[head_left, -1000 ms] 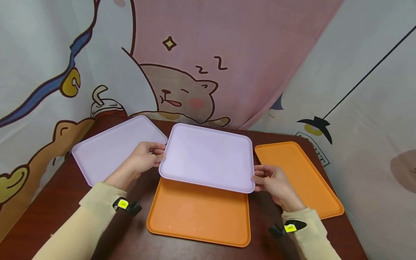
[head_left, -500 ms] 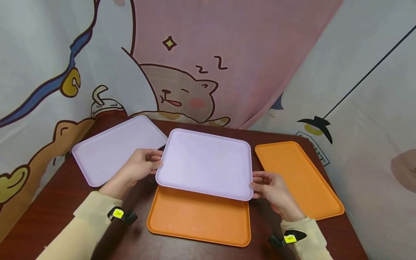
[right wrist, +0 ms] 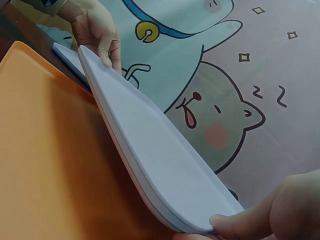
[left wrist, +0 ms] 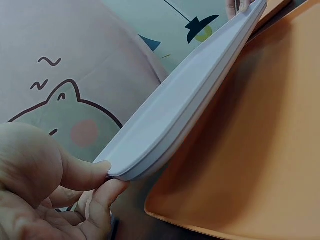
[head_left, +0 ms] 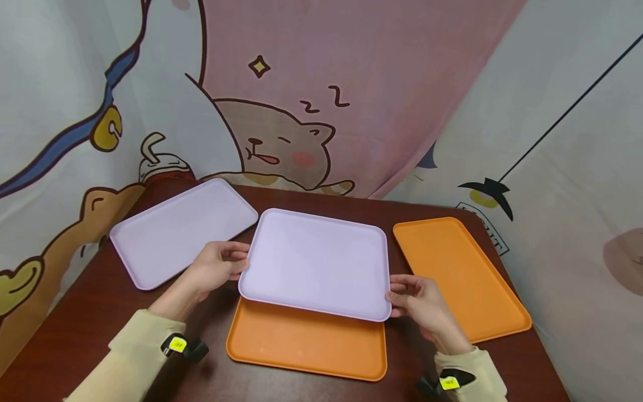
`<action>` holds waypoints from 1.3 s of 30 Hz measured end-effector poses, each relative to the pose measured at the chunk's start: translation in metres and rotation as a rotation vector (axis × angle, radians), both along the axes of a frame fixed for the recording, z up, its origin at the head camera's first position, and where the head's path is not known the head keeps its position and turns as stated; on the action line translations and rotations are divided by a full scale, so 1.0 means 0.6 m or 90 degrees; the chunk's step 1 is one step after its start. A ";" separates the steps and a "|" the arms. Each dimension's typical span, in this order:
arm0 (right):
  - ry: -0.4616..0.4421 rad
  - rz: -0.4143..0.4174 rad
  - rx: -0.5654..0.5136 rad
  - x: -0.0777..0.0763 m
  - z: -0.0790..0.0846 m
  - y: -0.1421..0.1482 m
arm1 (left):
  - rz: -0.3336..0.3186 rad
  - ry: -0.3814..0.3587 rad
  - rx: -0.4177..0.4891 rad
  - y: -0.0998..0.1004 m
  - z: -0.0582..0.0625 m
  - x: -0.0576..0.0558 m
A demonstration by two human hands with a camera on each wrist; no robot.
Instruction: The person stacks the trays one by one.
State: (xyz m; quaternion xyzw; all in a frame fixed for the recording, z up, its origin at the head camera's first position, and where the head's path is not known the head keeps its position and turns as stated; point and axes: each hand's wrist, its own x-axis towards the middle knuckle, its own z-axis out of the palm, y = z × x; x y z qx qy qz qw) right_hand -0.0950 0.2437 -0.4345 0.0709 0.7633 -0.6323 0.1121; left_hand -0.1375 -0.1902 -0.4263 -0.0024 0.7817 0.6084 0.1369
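Note:
Between both hands is a lilac tray (head_left: 316, 262), raised above an orange tray (head_left: 306, 340) that lies on the table. My left hand (head_left: 216, 268) pinches its left edge, thumb on top and fingers below, as the left wrist view shows at the rim of the lilac tray (left wrist: 165, 110). On the opposite edge my right hand (head_left: 422, 304) pinches the rim the same way; the right wrist view has its thumb (right wrist: 240, 222) over the near corner. The lilac tray covers the far part of the orange one, and its shadow falls on the orange surface (left wrist: 240, 135).
A second lilac tray (head_left: 186, 231) lies angled at the back left of the dark brown table (head_left: 75, 335). At the right, another orange tray (head_left: 462, 273) lies slanted, partly behind the right hand. A cartoon-printed curtain (head_left: 392, 100) hangs along the table's back and sides.
Both hands have brought the lilac tray down and toward the near side, so it covers more of the orange tray. The two side trays have stayed in place.

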 end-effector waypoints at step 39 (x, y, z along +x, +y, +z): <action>-0.049 -0.042 -0.012 0.066 -0.023 -0.005 | -0.029 -0.051 0.021 -0.015 -0.039 0.048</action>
